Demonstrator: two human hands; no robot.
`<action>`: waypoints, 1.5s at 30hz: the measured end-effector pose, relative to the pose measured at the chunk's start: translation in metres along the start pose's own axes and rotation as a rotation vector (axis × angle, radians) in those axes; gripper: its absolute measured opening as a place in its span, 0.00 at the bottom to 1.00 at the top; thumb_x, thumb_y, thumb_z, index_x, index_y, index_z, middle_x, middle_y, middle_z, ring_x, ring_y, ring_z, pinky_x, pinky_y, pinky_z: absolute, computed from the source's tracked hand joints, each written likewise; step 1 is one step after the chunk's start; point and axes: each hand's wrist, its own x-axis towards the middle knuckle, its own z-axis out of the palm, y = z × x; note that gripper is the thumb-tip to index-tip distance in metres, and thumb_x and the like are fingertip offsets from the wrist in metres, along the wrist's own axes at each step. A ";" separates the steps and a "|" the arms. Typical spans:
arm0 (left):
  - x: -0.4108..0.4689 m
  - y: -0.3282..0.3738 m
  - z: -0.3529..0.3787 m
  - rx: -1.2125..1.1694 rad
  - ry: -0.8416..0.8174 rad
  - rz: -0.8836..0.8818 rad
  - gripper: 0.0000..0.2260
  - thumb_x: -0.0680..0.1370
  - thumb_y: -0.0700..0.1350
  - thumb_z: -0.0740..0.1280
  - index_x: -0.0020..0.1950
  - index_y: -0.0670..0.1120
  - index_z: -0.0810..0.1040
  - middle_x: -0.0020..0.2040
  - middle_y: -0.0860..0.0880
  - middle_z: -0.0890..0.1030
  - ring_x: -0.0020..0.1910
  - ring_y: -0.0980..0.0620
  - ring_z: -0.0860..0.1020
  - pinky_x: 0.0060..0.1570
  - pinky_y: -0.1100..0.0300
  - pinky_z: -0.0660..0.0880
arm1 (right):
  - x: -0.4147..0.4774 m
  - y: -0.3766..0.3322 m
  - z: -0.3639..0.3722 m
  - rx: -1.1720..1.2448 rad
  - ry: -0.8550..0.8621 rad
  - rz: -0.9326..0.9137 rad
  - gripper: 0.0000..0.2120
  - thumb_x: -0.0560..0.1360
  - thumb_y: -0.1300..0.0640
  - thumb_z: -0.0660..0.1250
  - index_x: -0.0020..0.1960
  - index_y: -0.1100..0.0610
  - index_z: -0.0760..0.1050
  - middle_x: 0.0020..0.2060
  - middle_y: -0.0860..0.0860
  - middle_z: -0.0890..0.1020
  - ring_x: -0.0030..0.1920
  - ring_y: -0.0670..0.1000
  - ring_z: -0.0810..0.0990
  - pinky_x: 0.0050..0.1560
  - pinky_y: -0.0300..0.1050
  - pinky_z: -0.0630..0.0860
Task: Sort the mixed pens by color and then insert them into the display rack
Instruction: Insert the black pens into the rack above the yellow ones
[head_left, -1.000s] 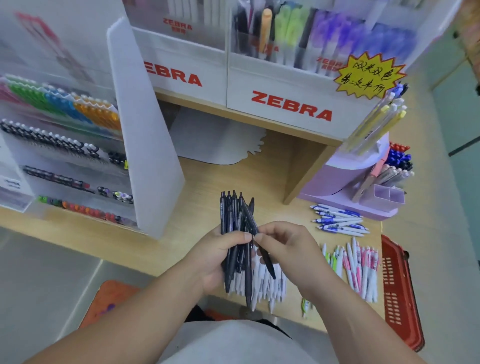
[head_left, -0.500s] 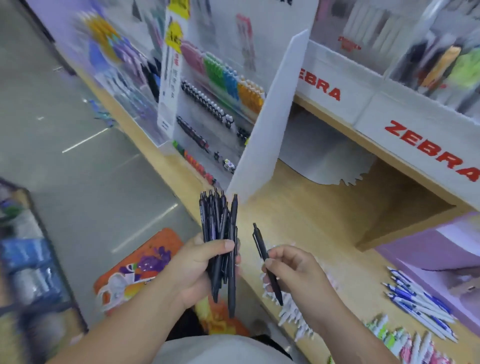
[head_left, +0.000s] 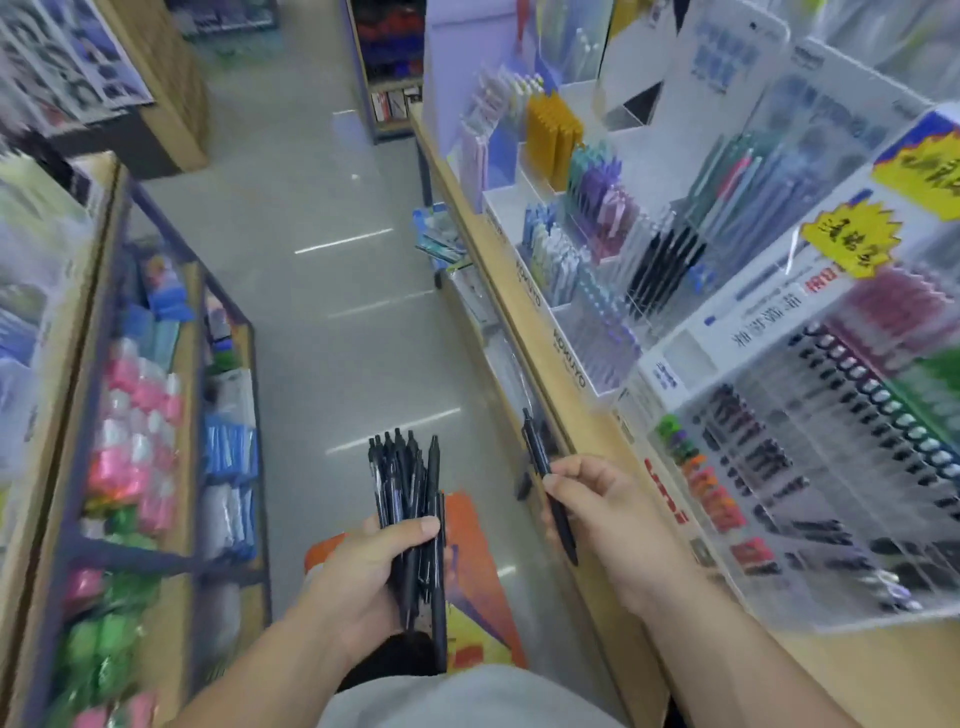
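Observation:
My left hand (head_left: 363, 566) grips a bundle of several black pens (head_left: 408, 499), held upright over the aisle floor. My right hand (head_left: 608, 519) pinches a single black pen (head_left: 545, 483), tilted, close to the wooden shelf edge (head_left: 524, 332). To the right stands a clear display rack (head_left: 810, 441) with tiered rows of dark, red and green pens. Both hands are apart, about a hand's width between them.
A white rack (head_left: 566, 332) with blue, purple and black pens sits farther along the shelf. Across the grey aisle floor (head_left: 332, 322) a left shelving unit (head_left: 140, 467) holds pink, blue and green goods. An orange mat (head_left: 478, 597) lies below my hands.
The view has swung left, from the desk and ZEBRA boxes to the aisle. My right hand drew one black pen out of the bundle and moved it right, away from my left hand.

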 end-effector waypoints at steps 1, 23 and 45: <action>0.008 0.024 -0.011 -0.001 0.009 0.009 0.20 0.65 0.37 0.73 0.56 0.34 0.77 0.34 0.39 0.79 0.29 0.45 0.79 0.30 0.54 0.80 | 0.016 -0.013 0.019 0.008 -0.007 -0.004 0.05 0.78 0.64 0.68 0.44 0.57 0.77 0.33 0.58 0.78 0.32 0.54 0.76 0.32 0.42 0.75; 0.285 0.407 0.058 0.025 -0.020 0.132 0.10 0.67 0.38 0.71 0.46 0.37 0.79 0.37 0.41 0.79 0.32 0.47 0.79 0.34 0.53 0.80 | 0.389 -0.223 0.090 0.024 -0.094 -0.025 0.12 0.79 0.68 0.65 0.61 0.60 0.76 0.32 0.57 0.78 0.30 0.51 0.76 0.32 0.39 0.75; 0.476 0.605 0.263 0.616 -0.628 -0.251 0.14 0.65 0.41 0.71 0.47 0.37 0.79 0.33 0.40 0.79 0.27 0.44 0.79 0.33 0.54 0.76 | 0.505 -0.347 0.050 0.528 0.784 -0.224 0.10 0.81 0.64 0.62 0.60 0.60 0.78 0.35 0.58 0.79 0.39 0.59 0.83 0.45 0.52 0.82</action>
